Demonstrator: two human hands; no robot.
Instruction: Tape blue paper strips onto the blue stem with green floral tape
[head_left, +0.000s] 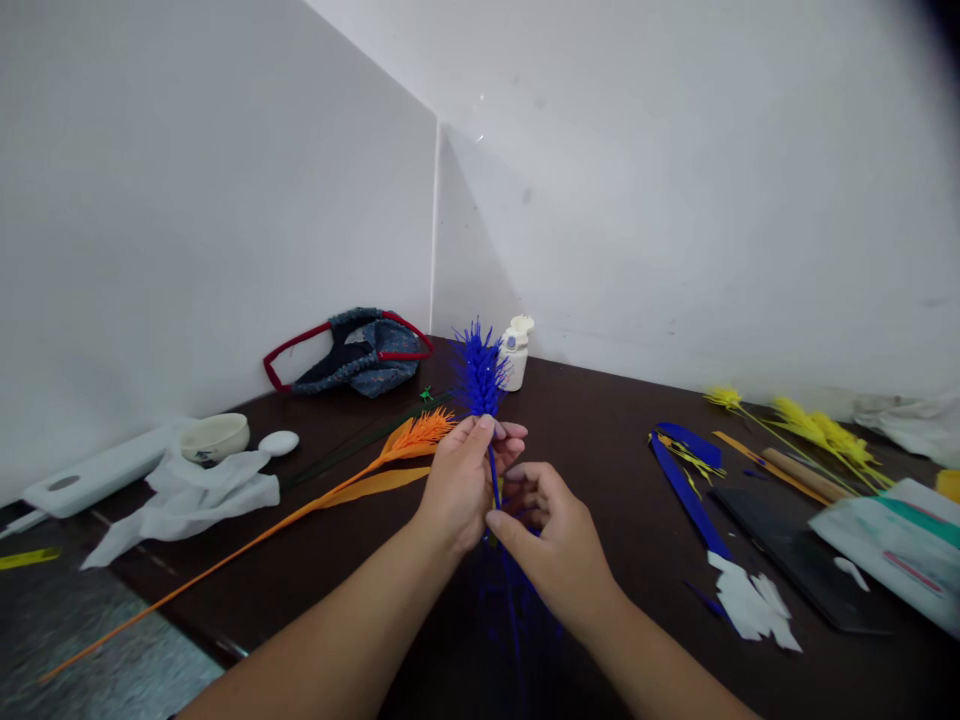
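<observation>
A blue wheat-like spike (481,375) with bristly strands stands upright at the centre, its thin blue stem running down between my hands. My left hand (466,480) pinches the stem just under the spike, thumb on top. Lower down, my right hand (547,530) is closed round the same stem, with its thumb and curled fingers at the stem. The stem's lower end is dim and hard to make out. To the left lies an orange wheat-like stalk (416,437) with long orange leaves, its head near my left hand.
Dark table (600,430); behind, a white bottle (514,355) and a denim bag (367,350). At left are a bowl (215,438) and white cloth (202,495). Blue strips (686,500), white pieces (752,600), a black board (795,560), yellow stalks (821,435) and a packet (900,540) lie right.
</observation>
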